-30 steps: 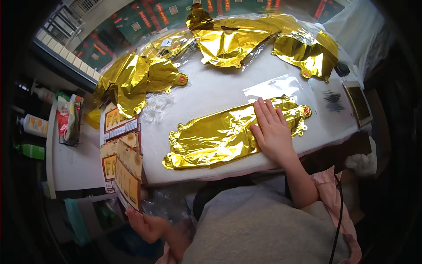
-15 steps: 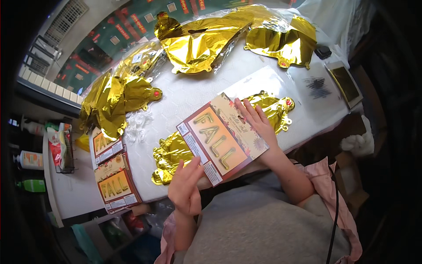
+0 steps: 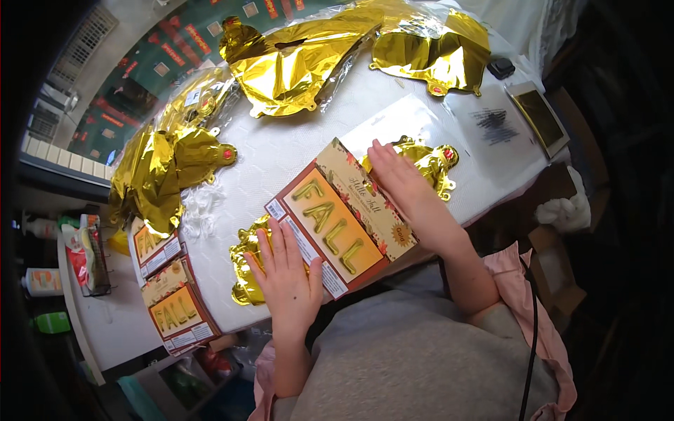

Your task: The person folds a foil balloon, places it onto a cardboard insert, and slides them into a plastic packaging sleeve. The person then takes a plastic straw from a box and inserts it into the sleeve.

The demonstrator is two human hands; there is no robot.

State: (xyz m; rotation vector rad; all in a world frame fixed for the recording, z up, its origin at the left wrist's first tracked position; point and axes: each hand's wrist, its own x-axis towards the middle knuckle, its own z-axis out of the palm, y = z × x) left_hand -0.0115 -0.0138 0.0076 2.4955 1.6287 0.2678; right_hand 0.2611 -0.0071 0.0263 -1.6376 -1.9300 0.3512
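Note:
A flat packet card [image 3: 342,219] with gold letter shapes on an orange panel lies across a folded gold foil balloon [image 3: 421,160] on the white table [image 3: 281,154]. My left hand [image 3: 288,275] rests flat with fingers spread on the card's near-left corner and the foil beneath it. My right hand [image 3: 399,184] lies flat on the card's far-right edge, fingertips touching the foil. Neither hand grips anything.
More crumpled gold foil balloons [image 3: 302,59] are spread along the far side, and another heap [image 3: 158,172] lies at the left. Two similar packet cards [image 3: 172,302] overhang the table's left end. A dark tablet [image 3: 537,116] and a small black object [image 3: 501,68] sit far right.
The card has come down from my left hand's hold onto the foil balloon. My left hand has let go and now lies flat on it. My right hand stays on the far edge.

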